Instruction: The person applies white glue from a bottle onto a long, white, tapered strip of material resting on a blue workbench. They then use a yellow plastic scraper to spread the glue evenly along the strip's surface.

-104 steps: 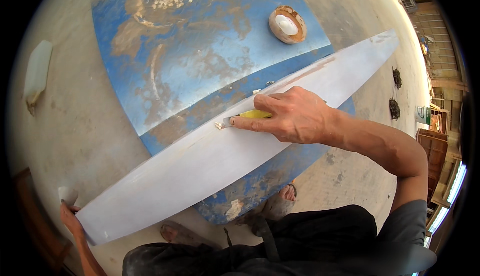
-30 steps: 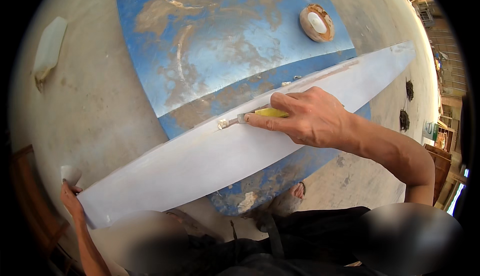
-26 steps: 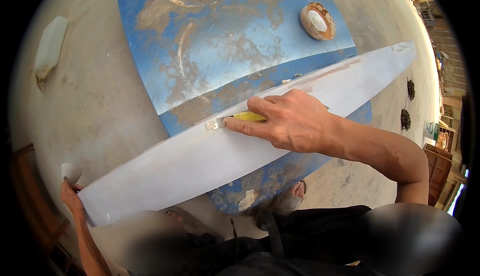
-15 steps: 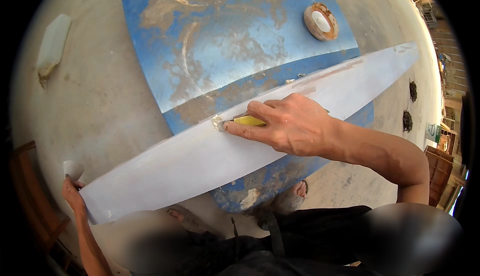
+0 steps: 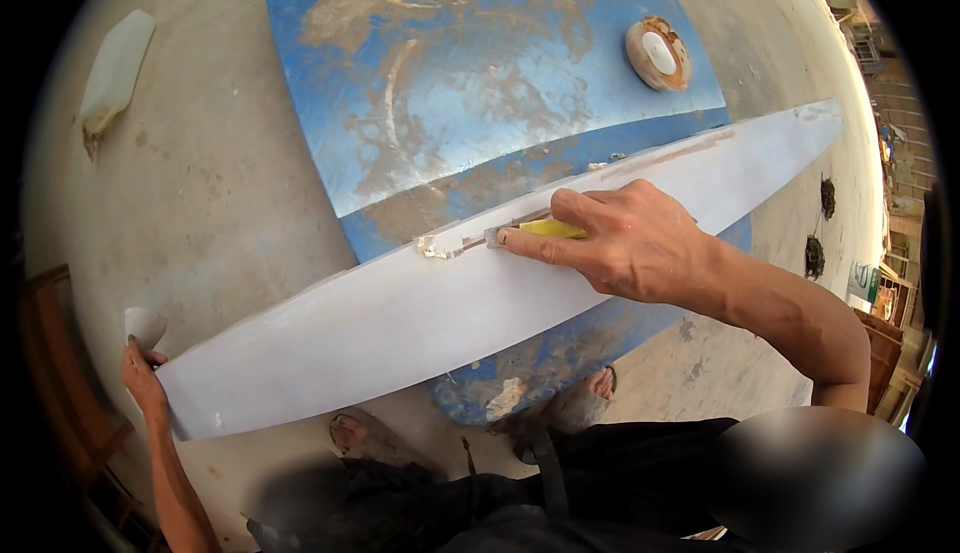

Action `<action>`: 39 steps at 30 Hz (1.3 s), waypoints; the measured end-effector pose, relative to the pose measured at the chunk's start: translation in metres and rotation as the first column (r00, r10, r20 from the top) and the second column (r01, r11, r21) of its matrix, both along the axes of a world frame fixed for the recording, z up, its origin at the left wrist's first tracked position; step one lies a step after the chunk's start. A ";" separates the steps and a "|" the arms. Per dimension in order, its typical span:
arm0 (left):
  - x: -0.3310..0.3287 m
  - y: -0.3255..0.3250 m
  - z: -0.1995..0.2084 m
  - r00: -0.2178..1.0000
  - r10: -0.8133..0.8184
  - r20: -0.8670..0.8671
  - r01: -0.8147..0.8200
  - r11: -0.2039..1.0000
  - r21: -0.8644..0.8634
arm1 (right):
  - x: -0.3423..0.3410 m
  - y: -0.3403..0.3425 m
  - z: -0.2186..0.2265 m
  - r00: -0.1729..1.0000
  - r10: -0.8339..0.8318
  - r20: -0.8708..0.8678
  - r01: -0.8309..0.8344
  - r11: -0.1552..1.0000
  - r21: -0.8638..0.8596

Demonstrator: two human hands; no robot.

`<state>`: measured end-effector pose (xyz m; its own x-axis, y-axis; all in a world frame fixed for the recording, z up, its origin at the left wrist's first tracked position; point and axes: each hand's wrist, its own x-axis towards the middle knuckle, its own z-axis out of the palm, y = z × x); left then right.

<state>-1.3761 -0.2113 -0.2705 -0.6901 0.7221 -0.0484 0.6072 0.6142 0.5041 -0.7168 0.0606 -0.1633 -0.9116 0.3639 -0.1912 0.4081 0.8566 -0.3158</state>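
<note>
A long, pale white board [image 5: 380, 343] tapers toward both ends and lies slantwise over a blue, dirt-stained surface. My right hand [image 5: 630, 238] grips a putty knife with a yellow handle [image 5: 553, 229]. Its small grey blade [image 5: 493, 238] rests on the board near the far edge. Left of the blade sits a lump of off-white putty [image 5: 432, 247], with a thin dark streak between them. At the board's left end, my left hand [image 5: 143, 373] is closed around a small white curved piece [image 5: 146, 326], its exact kind unclear. That hand also seems to touch the board's end.
A round brown-rimmed object with a white oval centre [image 5: 659, 54] stands on the blue surface [image 5: 470, 63]. A translucent plastic container [image 5: 118, 68] lies on the floor at left. Dark clumps [image 5: 815, 257] lie at right; brown wooden furniture [image 5: 60, 353] stands at far left.
My right hand has drawn the putty knife rightward along the board, off the putty lump, uncovering a dark streak. My left hand stays at the board's end. The whole view has shifted slightly.
</note>
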 end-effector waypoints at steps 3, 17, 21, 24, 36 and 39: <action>0.013 0.012 -0.004 0.998 0.018 0.064 -0.022 0.998 0.056 | -0.019 -0.010 -0.007 0.998 0.014 -0.062 -0.010 0.998 0.066; 0.008 0.005 -0.001 0.998 -0.042 -0.045 0.043 0.999 0.016 | -0.023 -0.004 -0.001 0.997 0.078 0.001 -0.078 0.996 0.044; 0.022 0.011 0.006 0.999 0.041 -0.020 -0.042 0.999 -0.014 | -0.009 0.002 0.005 0.997 0.038 0.066 -0.038 0.999 0.002; 0.006 0.007 -0.001 1.000 -0.004 -0.025 0.004 1.000 0.003 | -0.025 -0.009 -0.002 0.999 0.043 -0.010 -0.043 0.999 0.032; 0.012 0.010 0.000 1.000 -0.001 -0.002 0.001 1.000 0.024 | -0.037 -0.010 -0.005 0.997 0.068 -0.029 -0.067 0.997 0.042; 0.013 0.003 0.004 1.000 0.017 -0.008 -0.017 1.000 0.010 | -0.028 -0.002 0.003 0.995 0.092 0.025 -0.092 0.996 0.014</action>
